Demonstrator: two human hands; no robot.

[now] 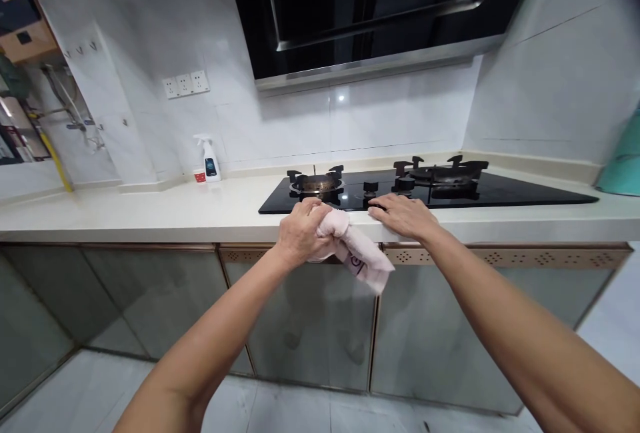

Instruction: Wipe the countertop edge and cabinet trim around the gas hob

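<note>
My left hand (301,232) is closed on a pale pink cloth (361,252) at the counter's front edge. The cloth is bunched near my fingers, and its loose end hangs down to the right in front of the cabinet. My right hand (403,214) holds nothing and lies palm down at the front edge of the black gas stove (525,192), its fingers stretched out to the left. Just beyond those fingertips stand two black knobs (371,188). The left burner (316,184) is behind my left hand; the right burner (445,174) sits farther back.
A white spray bottle (210,161) and a small red-and-white box (199,176) stand against the wall on the counter (125,210). The black range hood (380,13) juts out overhead. A teal container (623,163) is at the far right. Glass-fronted cabinets (310,326) run below.
</note>
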